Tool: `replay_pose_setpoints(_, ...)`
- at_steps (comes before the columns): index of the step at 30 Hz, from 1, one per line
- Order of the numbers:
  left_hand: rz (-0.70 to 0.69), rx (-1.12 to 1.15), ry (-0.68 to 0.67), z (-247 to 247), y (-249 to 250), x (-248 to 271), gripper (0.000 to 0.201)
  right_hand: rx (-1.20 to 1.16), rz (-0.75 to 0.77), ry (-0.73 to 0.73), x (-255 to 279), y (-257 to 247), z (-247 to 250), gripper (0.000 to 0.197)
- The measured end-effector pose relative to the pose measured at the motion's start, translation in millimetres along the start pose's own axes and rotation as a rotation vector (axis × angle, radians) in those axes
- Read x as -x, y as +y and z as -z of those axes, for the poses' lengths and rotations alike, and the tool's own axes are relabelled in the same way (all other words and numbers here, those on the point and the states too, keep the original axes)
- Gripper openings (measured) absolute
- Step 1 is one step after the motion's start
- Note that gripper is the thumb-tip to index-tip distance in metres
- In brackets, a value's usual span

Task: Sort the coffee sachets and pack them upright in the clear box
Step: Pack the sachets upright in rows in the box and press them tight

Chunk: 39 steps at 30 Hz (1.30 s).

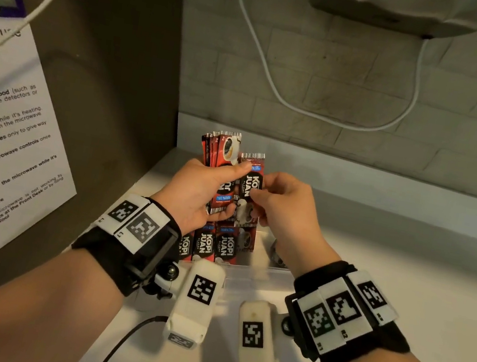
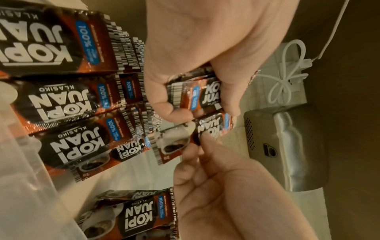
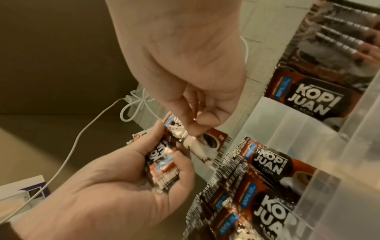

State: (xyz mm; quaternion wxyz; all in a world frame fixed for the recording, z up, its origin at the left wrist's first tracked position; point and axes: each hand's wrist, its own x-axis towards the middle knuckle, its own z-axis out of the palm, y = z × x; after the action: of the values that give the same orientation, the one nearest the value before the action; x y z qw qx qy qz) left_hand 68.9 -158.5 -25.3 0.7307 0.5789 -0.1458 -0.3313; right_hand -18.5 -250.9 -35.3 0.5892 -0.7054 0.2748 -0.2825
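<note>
Head view, frame centre: left hand (image 1: pixel 198 186) curls round a small stack of sachets (image 1: pixel 221 200); right hand (image 1: pixel 284 201) pinches one sachet (image 1: pixel 252 183) by its middle. Clear box (image 1: pixel 260 271) sits below, rows upright inside. Sachets look light, floppy, glossy-slick; probably best pinched at the flat sealed edge.

Black wristbands (image 1: pixel 129 260), white coded tags (image 1: pixel 335 314).

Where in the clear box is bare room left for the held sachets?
Its right part is bare, between the packed sachets and the clear box right wall, below the right hand. The left part is crowded with upright sachets, under the left hand and its stack.
</note>
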Motion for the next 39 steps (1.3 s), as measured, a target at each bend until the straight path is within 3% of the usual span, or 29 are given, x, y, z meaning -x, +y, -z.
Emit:
replay_pose_setpoints(4, -0.008, 0.092, 0.063, 8.2, 5.6, -2.8, 0.007, 0.015, -0.086, 0.181, -10.1, 11.0, 4.0, 0.025)
replay_pose_setpoints(7, 0.001, 0.168, 0.098, 16.2, 13.1, -5.8, 0.010, 0.234, -0.141, 0.255, -17.0, 26.2, 3.9, 0.024)
replay_pose_setpoints(11, -0.005, 0.197, 0.097, 21.2, 19.4, -5.3, 0.010, 0.425, -0.216, 0.195, -19.4, 39.2, -5.2, 0.011)
replay_pose_setpoints(15, -0.011, 0.194, 0.089, 24.3, 18.7, -4.9, 0.011, 0.543, -0.264, 0.120, -18.9, 43.0, -10.3, 0.017)
replay_pose_setpoints(20, -0.016, 0.194, 0.093, 26.3, 18.5, -4.9, 0.012, 0.533, -0.266, 0.102, -16.4, 45.9, -12.0, 0.026)
replay_pose_setpoints(26, -0.020, 0.185, 0.083, 23.6, 18.2, -3.6, 0.011, 0.618, -0.303, 0.101, -21.6, 41.4, -11.8, 0.021)
replay_pose_setpoints(39, -0.021, 0.184, 0.076, 22.3, 15.8, -2.4, 0.010, 0.602, -0.234, 0.111, -20.2, 49.2, -17.0, 0.031)
